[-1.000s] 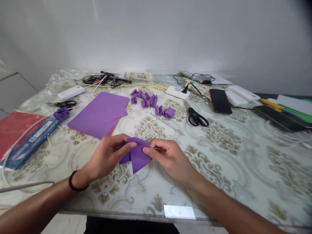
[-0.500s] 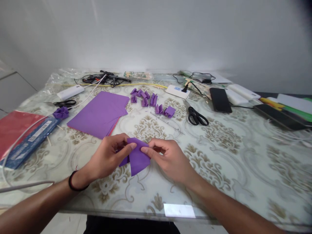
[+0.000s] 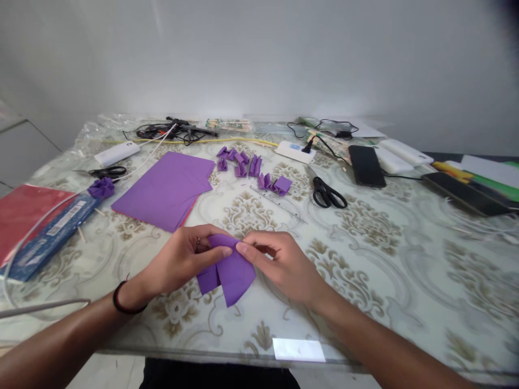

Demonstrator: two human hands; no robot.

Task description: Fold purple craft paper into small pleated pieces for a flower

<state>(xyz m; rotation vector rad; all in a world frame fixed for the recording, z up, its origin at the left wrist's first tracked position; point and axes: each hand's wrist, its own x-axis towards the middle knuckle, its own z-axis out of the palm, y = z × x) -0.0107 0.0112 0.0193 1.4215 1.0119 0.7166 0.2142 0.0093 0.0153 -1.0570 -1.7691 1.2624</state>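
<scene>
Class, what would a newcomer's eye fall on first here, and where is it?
Probably the purple paper at near centre, held between the left hand and right hand. Beyond the left hand lies a purple-topped stack of sheets; small folded purple pieces sit to its right, with black-handled scissors further right.

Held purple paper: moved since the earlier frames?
Yes: the lower tip of the purple paper now sits slightly closer to the near edge of the table.

A round black band [image 3: 118, 301] goes around the left wrist, and a thin red thread [image 3: 128, 276] sticks out by it. The left hand [image 3: 181, 260] wears a small ring [image 3: 198, 242]. Both forearms [image 3: 365, 335] are bare. Black clothes [image 3: 219, 375] cover the lap.
</scene>
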